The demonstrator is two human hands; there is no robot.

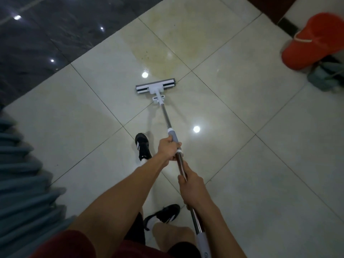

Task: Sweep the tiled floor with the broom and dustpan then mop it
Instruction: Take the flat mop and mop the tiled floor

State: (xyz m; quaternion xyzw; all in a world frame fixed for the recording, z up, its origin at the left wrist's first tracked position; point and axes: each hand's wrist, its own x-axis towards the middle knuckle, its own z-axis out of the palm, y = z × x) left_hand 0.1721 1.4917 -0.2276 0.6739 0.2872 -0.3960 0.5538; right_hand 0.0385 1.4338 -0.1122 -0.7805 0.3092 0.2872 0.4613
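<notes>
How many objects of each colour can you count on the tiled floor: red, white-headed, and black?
Red: 1, the bucket
White-headed: 1, the mop
Black: 2, the shoes
Total: 4

mop (156, 87): 1 | hands (168, 150): 2 | shoes (143, 145): 2 | red bucket (314, 41): 1

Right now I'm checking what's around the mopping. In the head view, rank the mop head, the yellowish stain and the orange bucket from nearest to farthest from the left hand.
From the left hand:
1. Mop head, straight ahead on the tiles.
2. Yellowish stain, just beyond it.
3. Orange bucket, far right.
</notes>
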